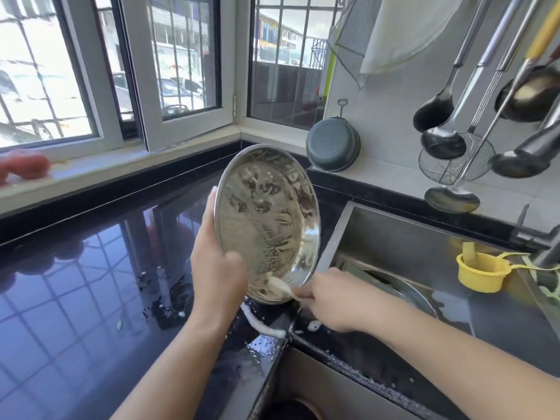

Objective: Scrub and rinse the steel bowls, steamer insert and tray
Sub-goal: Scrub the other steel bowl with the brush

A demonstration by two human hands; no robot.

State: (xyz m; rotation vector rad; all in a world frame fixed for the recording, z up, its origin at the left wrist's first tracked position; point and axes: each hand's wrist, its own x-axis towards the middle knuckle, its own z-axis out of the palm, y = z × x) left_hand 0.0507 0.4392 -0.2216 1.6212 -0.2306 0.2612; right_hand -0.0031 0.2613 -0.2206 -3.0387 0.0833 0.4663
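Left hand [216, 268] grips soapy steel tray [268, 221] tilted above desk [91, 283] edge beside sink [424, 247]; right hand [330, 298] clasps scrubber [280, 286] against lower rim. Scrubbing underway, rinse pending; another steel piece waits in sink.

From my remote seat I count one soapy round steel tray [266, 219] at centre frame and two bare hands, the left hand [216, 265] and the right hand [336, 298]. At right: one yellow cup [480, 272], one dark pan [333, 145], one wire skimmer [454, 160], and at least four ladles [442, 144] hanging on the wall.
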